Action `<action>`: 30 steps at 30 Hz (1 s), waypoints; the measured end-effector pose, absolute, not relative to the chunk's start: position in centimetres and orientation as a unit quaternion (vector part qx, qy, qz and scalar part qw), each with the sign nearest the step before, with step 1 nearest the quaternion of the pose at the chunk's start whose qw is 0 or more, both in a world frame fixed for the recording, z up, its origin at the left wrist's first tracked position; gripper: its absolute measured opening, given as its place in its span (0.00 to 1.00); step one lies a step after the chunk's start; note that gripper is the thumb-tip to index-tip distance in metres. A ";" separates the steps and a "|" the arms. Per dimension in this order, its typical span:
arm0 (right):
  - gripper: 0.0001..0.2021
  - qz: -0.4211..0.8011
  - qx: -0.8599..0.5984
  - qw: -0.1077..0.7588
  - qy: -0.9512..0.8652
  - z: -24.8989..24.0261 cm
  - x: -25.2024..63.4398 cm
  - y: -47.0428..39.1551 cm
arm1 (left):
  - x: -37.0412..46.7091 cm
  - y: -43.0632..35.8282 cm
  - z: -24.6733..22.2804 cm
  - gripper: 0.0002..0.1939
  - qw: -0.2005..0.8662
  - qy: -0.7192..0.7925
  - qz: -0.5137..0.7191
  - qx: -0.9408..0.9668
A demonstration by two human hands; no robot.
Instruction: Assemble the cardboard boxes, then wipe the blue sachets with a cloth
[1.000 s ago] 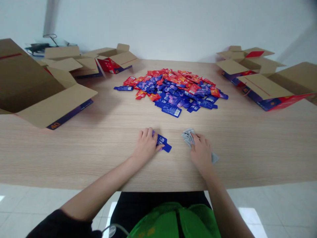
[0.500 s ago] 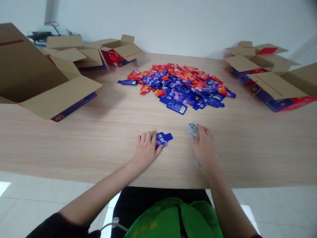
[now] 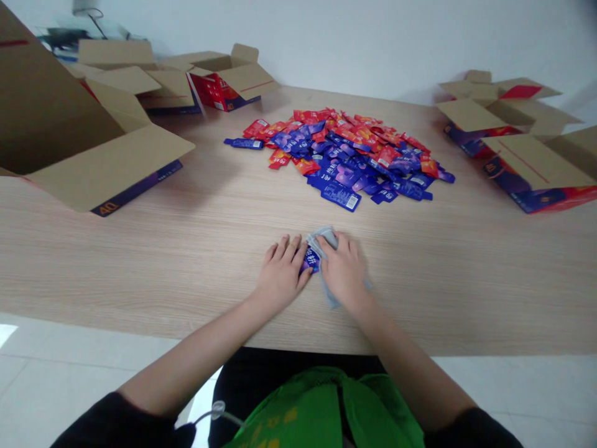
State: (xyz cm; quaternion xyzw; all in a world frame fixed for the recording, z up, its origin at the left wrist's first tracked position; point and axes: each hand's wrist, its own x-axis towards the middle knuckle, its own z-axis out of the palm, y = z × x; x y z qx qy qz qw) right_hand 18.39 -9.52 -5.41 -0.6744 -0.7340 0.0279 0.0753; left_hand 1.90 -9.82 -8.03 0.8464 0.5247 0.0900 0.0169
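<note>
A blue sachet (image 3: 310, 259) with white lettering lies flat on the table in front of me. My left hand (image 3: 281, 266) holds its left end, fingers over the edge and thumb at the near side. In my right hand (image 3: 344, 267) is a bunched grey-blue cloth (image 3: 323, 239), pressed over the right end of the same sachet, which it covers. A loose fold of the cloth hangs out below that hand. Farther back is a heap of blue and red sachets (image 3: 345, 155), the red ones mostly behind.
Open cardboard boxes stand on both sides: a large one (image 3: 116, 168) at near left, others (image 3: 224, 90) behind it, and two at right (image 3: 522, 165). A wall (image 3: 373, 50) closes off the back. The wooden table's (image 3: 186, 261) front edge runs close to my body.
My right hand has moved left with the cloth and brought it onto the blue sachet's right end. The left hand still keeps the sachet in place. The view has shifted slightly.
</note>
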 end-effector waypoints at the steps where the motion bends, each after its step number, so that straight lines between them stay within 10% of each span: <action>1: 0.25 0.025 -0.679 0.068 -0.731 -5.4 18.7 -9.5 | 1.8 -9.8 -8.0 0.29 0.017 0.521 0.094 0.848; 30: 0.24 0.015 -0.674 0.077 -0.734 -5.2 19.0 -9.6 | 1.8 -9.9 -7.5 0.28 0.024 0.511 0.110 0.852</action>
